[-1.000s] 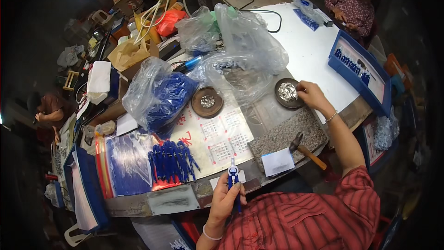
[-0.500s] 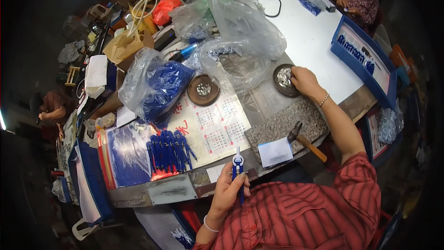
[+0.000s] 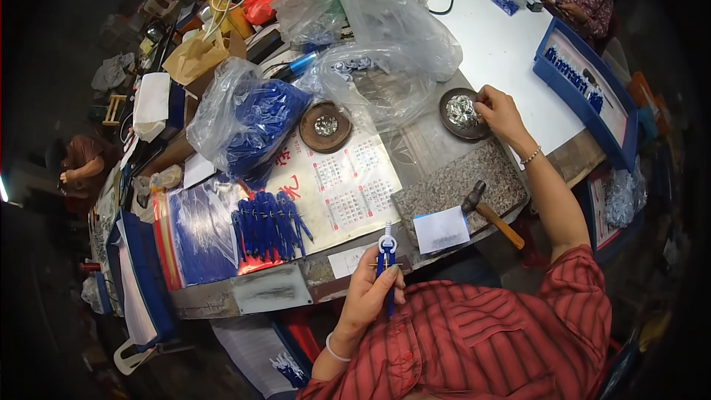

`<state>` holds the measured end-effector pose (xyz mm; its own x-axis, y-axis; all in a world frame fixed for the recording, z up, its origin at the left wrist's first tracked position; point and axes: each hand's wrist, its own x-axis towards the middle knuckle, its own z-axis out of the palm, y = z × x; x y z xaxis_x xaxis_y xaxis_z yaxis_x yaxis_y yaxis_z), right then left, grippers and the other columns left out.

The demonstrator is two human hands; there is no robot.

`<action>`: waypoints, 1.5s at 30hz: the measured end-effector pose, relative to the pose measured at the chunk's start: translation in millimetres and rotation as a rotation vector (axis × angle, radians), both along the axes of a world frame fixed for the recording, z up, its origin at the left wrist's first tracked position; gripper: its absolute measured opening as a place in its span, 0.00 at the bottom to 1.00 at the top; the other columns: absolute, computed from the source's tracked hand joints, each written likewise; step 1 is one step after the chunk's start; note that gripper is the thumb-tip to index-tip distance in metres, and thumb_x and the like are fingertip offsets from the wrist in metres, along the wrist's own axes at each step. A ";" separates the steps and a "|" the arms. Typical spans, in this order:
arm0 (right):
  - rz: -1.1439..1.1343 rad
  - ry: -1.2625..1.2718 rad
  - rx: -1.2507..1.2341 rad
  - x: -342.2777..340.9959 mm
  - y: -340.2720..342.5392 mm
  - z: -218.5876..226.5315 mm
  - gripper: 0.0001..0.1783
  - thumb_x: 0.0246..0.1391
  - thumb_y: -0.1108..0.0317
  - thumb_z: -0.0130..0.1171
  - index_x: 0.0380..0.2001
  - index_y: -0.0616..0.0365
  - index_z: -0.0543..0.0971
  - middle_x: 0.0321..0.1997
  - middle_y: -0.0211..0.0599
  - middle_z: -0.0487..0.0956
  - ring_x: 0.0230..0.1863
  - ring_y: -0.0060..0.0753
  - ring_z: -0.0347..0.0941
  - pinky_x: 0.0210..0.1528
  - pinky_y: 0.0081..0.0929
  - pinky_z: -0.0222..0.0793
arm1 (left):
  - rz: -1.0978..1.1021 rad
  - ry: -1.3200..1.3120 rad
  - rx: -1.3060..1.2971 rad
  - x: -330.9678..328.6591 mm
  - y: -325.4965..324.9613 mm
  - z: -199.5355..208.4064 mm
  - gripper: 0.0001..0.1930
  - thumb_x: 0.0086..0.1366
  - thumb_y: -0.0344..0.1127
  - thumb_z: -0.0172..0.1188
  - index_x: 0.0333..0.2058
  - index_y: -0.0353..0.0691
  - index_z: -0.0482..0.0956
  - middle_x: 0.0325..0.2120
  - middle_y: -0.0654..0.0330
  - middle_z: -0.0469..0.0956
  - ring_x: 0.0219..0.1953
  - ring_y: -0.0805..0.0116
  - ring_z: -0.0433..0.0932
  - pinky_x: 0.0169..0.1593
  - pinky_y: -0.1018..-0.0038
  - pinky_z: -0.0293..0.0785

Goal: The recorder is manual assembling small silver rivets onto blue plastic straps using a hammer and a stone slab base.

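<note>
Blue compass [image 3: 386,261] is clamped upright in the left hand [image 3: 370,298], ready for fitting; right hand [image 3: 500,112] fingertips pinch into the dish [image 3: 464,112] of small silver parts.

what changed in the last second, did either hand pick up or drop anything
Very little. The right hand stays at the dish of silver bits, fingers in it as before. The left hand still holds the blue compass upright at the bench edge. Nothing was picked up or let go; the hammer and blue pile lie as they did.
</note>
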<state>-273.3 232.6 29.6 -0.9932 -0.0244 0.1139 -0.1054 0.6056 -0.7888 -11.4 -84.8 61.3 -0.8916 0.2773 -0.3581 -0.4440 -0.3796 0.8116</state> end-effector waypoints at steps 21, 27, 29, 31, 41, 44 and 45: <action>0.705 0.054 0.678 24.1 -118.7 -10.3 0.07 0.38 0.71 0.56 0.21 0.65 0.77 0.27 0.52 0.78 0.33 0.56 0.75 0.36 0.46 0.69 | 0.048 -0.008 0.018 9.7 -10.7 0.9 0.21 0.68 0.31 0.49 0.58 0.35 0.58 0.26 0.57 0.73 0.21 0.73 0.73 0.28 0.79 0.72; 0.821 0.004 0.812 15.8 -134.4 -3.8 0.07 0.38 0.70 0.56 0.21 0.64 0.76 0.26 0.54 0.77 0.32 0.56 0.75 0.34 0.47 0.69 | 0.047 0.027 0.049 10.7 -13.2 0.1 0.22 0.68 0.31 0.49 0.58 0.35 0.56 0.26 0.57 0.73 0.21 0.72 0.73 0.29 0.79 0.72; 0.807 -0.005 0.714 13.9 -148.5 22.0 0.07 0.39 0.69 0.56 0.21 0.63 0.76 0.26 0.53 0.77 0.31 0.56 0.75 0.34 0.47 0.69 | 0.047 0.033 0.079 12.0 -16.4 -0.5 0.22 0.68 0.31 0.49 0.58 0.36 0.56 0.26 0.58 0.72 0.21 0.73 0.73 0.29 0.79 0.72; 0.759 0.059 0.551 8.5 -167.8 37.7 0.08 0.41 0.68 0.56 0.22 0.62 0.74 0.26 0.52 0.75 0.29 0.55 0.73 0.31 0.44 0.67 | 0.056 0.025 0.051 10.9 -19.1 -3.9 0.22 0.68 0.31 0.49 0.58 0.36 0.56 0.26 0.58 0.72 0.21 0.73 0.73 0.29 0.79 0.71; 0.612 0.251 0.257 -25.6 -215.7 28.0 0.08 0.47 0.70 0.56 0.30 0.64 0.76 0.31 0.47 0.78 0.32 0.46 0.75 0.35 0.36 0.70 | 0.050 0.053 0.069 11.0 -23.3 -4.7 0.23 0.69 0.32 0.48 0.59 0.35 0.54 0.27 0.60 0.73 0.23 0.75 0.74 0.30 0.80 0.72; 0.552 0.151 0.083 1.0 -168.1 60.6 0.08 0.49 0.73 0.55 0.32 0.66 0.76 0.28 0.43 0.78 0.28 0.34 0.74 0.32 0.27 0.69 | 0.040 0.031 0.081 11.6 -23.5 -8.0 0.23 0.69 0.32 0.48 0.59 0.35 0.54 0.27 0.59 0.72 0.23 0.75 0.74 0.30 0.80 0.72; 0.478 0.151 0.129 7.5 -145.8 63.2 0.08 0.49 0.72 0.55 0.32 0.66 0.76 0.28 0.43 0.78 0.28 0.34 0.74 0.32 0.28 0.69 | 0.027 0.019 0.071 9.7 -22.8 -8.4 0.23 0.69 0.32 0.48 0.59 0.35 0.54 0.27 0.59 0.72 0.23 0.75 0.73 0.30 0.80 0.72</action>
<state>-265.7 86.8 92.8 -0.8406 -0.4945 0.2211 -0.5007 0.5535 -0.6655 -1.7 -107.6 52.9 -0.9054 0.2775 -0.3214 -0.4179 -0.4480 0.7903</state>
